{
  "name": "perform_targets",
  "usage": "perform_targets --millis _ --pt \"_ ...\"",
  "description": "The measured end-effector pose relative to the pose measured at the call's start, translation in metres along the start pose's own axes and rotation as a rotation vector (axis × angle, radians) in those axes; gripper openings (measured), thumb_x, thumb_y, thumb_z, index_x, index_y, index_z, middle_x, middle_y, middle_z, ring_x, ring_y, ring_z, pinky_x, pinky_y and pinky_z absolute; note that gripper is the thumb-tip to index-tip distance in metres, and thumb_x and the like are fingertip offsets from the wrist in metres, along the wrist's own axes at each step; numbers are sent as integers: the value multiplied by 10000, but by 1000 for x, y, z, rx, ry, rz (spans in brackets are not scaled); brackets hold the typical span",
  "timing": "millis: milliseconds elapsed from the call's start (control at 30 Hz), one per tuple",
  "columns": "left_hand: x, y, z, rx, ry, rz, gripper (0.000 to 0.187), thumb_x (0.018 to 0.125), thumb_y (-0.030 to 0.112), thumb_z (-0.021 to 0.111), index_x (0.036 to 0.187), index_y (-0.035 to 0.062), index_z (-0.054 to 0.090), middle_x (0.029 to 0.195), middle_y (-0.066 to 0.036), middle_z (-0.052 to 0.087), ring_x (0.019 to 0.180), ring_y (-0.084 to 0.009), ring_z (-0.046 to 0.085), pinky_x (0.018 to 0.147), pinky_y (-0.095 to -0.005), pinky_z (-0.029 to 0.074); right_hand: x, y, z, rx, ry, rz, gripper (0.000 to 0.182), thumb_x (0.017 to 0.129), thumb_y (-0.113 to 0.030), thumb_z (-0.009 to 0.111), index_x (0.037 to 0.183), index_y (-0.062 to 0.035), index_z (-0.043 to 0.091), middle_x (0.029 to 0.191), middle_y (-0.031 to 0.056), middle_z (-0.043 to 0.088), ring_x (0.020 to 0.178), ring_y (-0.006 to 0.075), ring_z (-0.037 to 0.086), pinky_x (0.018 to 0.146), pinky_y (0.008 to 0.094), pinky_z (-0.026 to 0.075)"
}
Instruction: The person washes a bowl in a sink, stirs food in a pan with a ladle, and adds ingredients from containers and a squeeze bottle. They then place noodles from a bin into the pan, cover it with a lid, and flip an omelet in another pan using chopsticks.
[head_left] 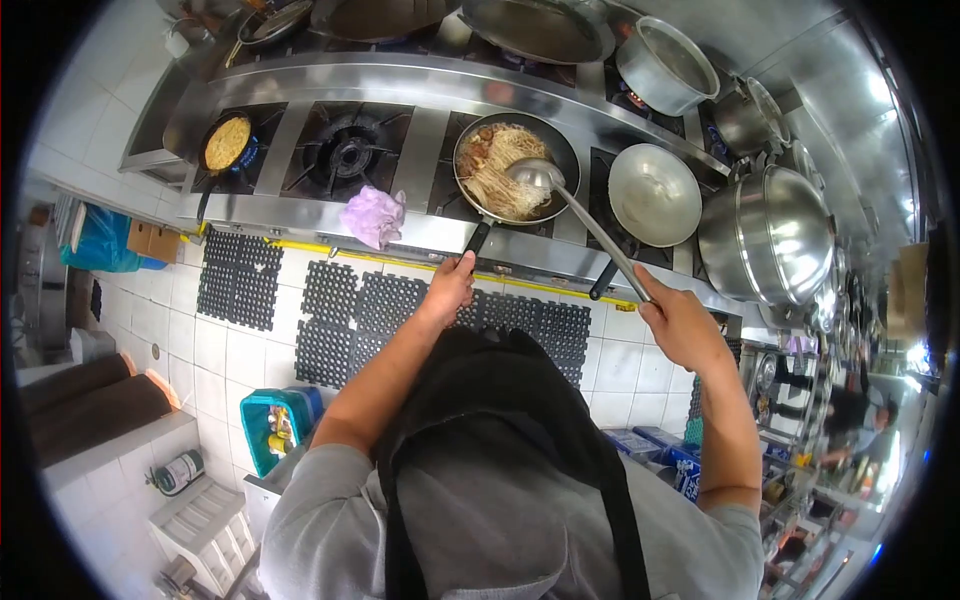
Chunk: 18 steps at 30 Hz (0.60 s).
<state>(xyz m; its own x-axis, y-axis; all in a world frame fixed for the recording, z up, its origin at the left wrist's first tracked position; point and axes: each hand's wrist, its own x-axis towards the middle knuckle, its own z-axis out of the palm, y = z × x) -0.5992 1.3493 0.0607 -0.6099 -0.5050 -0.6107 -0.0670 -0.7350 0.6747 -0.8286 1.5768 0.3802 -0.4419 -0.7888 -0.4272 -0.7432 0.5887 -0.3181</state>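
Note:
A black frying pan (pixel 565 145) holding noodles (pixel 505 165) and brown pieces sits on a burner of the steel stove (pixel 420 140). My left hand (pixel 450 285) grips the pan's black handle at the stove's front edge. My right hand (pixel 675 320) holds the long handle of a metal ladle (pixel 540 175), whose bowl rests in the pan over the noodles.
An empty silver pan (pixel 655 195) stands right of the frying pan, with a large lidded pot (pixel 770 235) beyond it. A small pan with a fried round (pixel 228 143) sits at the left burner. A pink cloth (pixel 373 215) lies on the stove front. Black floor mats (pixel 350 300) lie below.

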Motion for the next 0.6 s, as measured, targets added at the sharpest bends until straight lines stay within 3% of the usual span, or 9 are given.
perform_targets --millis 33,100,133,200,233,267,333,500,600 --pt "0 -2 -2 3 0 -8 365 1120 471 650 1005 146 528 733 60 420 561 -66 370 488 -266 299 3 9 12 4 -5 5 612 1050 -155 618 1645 -91 490 1094 309 750 984 530 700 936 529 555" --pt "3 -4 -4 -36 -4 -24 394 1108 480 671 1017 131 515 740 39 452 530 -78 383 467 -277 311 10 30 46 111 23 -67 630 1062 -172 614 1673 -118 466 978 239 774 744 441 711 767 489 588" --pt "6 -4 -2 -61 -6 -23 409 1102 485 682 1023 123 509 744 29 467 515 -84 390 456 -283 318 10 18 44 108 29 -65 630 1062 -172 614 1673 -118 466 978 239 774 744 441 711 767 489 588" --pt "6 -3 -2 -47 -6 -36 382 1109 481 664 1052 129 528 757 30 472 546 -89 404 474 -284 330 15 -15 41 315 -156 226 646 1083 -177 590 1704 -120 423 819 136 696 568 260 640 586 417 562" --pt "4 0 -3 -28 -4 -56 358 1117 478 647 1081 136 546 770 31 476 577 -93 419 491 -286 342 20 -8 47 503 -140 211 636 1102 -162 546 1722 -132 405 740 46 565 530 120 544 473 331 492" --pt "2 4 -3 -22 -9 -49 358 1117 478 647 1081 136 546 770 31 476 577 -93 419 491 -286 342 18 -2 46 507 -130 209 636 1102 -162 546 1722 -132 405 740 46 565 530 120 544 473 331 492" --pt "-2 8 -1 20 50 -73 387 1115 488 642 1111 110 563 798 10 508 583 -102 442 494 -296 378 12 3 38 810 -142 256 625 1109 -152 513 1725 -154 407 735 25 556 531 122 539 465 309 481" --pt "1 20 -8 151 -5 -52 429 1114 492 639 1155 66 594 803 11 515 572 -110 457 500 -295 413 3 22 61 1046 -157 395 609 1121 -190 503 1722 -151 411 754 17 560 525 113 531 445 292 473" --pt "23 6 -18 207 -160 -71 477 1101 505 667 1024 37 620 699 15 529 553 -138 508 503 -336 432 18 31 79 1070 -179 358 620 1119 -194 500 1729 -158 394 767 33 570 514 119 532 434 297 474"
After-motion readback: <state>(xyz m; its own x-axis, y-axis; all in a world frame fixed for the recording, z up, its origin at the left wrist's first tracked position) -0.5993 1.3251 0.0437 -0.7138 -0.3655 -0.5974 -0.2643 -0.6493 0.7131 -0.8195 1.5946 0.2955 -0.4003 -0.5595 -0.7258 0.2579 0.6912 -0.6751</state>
